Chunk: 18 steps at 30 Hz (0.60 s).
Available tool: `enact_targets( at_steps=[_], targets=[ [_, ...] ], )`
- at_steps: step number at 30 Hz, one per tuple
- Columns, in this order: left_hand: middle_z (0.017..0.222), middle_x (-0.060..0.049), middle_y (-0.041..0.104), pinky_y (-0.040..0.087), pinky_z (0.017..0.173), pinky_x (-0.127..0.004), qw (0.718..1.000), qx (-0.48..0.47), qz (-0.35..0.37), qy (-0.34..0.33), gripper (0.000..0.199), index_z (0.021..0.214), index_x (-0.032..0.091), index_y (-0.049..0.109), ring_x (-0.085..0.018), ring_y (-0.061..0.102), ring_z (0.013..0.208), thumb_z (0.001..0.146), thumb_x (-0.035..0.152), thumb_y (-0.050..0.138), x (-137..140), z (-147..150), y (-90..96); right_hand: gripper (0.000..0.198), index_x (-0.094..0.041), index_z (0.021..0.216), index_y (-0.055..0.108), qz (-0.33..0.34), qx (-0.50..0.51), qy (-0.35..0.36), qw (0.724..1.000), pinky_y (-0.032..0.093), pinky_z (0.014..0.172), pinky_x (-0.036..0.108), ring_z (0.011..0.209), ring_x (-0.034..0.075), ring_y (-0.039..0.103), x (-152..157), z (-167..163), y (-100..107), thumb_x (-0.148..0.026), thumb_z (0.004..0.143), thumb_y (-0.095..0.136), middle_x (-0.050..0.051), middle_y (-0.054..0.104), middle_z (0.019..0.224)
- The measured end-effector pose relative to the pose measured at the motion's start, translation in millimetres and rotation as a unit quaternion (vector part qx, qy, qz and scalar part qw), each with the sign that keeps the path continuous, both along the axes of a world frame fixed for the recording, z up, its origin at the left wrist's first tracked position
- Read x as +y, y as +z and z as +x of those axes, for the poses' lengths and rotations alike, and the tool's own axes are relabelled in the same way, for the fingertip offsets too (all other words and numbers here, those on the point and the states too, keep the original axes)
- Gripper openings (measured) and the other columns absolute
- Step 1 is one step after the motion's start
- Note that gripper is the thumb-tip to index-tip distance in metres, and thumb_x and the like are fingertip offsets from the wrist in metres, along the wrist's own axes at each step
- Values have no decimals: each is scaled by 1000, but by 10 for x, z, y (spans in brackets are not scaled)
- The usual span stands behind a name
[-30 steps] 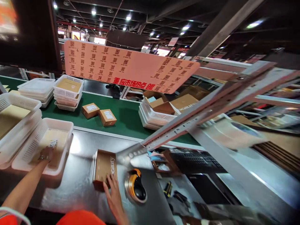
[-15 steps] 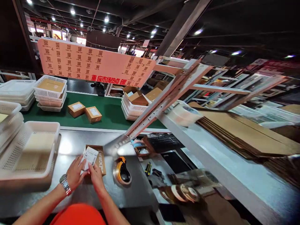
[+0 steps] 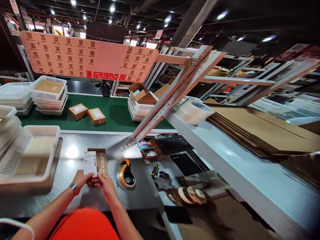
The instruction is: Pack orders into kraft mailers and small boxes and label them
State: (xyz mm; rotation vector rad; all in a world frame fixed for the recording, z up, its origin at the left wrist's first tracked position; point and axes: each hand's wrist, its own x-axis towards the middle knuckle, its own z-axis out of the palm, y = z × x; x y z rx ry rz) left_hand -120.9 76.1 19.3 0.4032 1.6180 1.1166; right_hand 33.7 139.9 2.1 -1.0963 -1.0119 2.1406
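Observation:
A white printed shipping label (image 3: pixel 90 163) is held up at its lower edge by both hands. My left hand (image 3: pixel 83 179) pinches the bottom of it, fingers curled. My right hand (image 3: pixel 106 185) grips its lower right corner between thumb and fingers. Behind the label a brown cardboard box (image 3: pixel 102 160) with "beauty" lettering lies on the metal table (image 3: pixel 72 143), partly covered by the label. To the right of the box sits an orange and black tape dispenser (image 3: pixel 126 174), apart from my hands.
A white plastic basket (image 3: pixel 56 150) stands at the left. Two labelled boxes (image 3: pixel 96 116) lie on the green conveyor belt (image 3: pixel 113 113) beyond the table. A metal post (image 3: pixel 172 90) slants up at the right, beside a shelf with flattened cardboard (image 3: pixel 255 126) and tape rolls (image 3: pixel 193 111).
The label has turned from tilted to nearly upright. My left hand has shifted from its left side to its bottom edge. The camera view has shifted slightly.

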Motion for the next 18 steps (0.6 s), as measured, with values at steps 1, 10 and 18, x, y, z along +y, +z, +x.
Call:
enact_targets(
  at_steps=[1,10,18],
  targets=[
    [76,-9,82,58,64,-30,1000,0,-2,15,41,84,15,80,-25,79,76,69,51,95,19,17,-16,67,-19,92,85,-11,7,-10,1000,57,64,26,74,17,75,-2,43,-21,-76,61,101,7,85,87],
    [86,-13,87,61,62,-29,999,15,-6,35,40,93,11,85,-24,80,74,73,44,97,91,165,-59,63,-18,90,87,-35,30,-50,998,64,72,29,78,19,78,10,203,-181,-66,55,107,7,87,87],
    [83,-13,87,60,57,-27,998,-2,11,66,47,93,9,87,-23,80,71,65,43,103,100,242,-43,69,-15,87,87,-37,19,-52,998,64,71,28,73,18,77,58,260,-191,-67,48,109,8,85,80]
  ],
)
